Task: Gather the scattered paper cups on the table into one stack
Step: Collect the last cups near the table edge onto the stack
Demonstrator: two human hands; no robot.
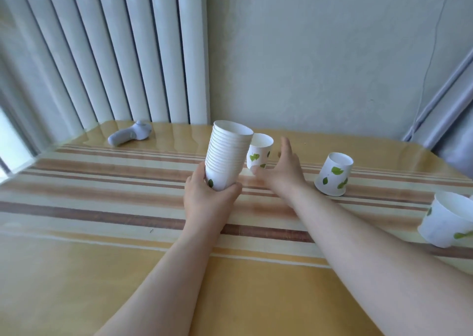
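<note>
My left hand [208, 200] grips the base of a tall stack of white paper cups [227, 153] with green leaf prints, held upright just above the striped table [102, 207]. Right behind the stack stands a single upright cup [259, 153]. My right hand [284, 171] reaches toward that cup with fingers spread, its thumb close to the cup's base; it holds nothing. Farther right a cup [334, 174] stands upside down on its rim. Another cup [446, 221] sits tilted at the right edge of the view.
A grey handheld controller [129, 133] lies at the table's far left corner. A white ribbed radiator [115, 48] and a plain wall stand behind the table. A thin cable [432, 54] runs down the wall at right.
</note>
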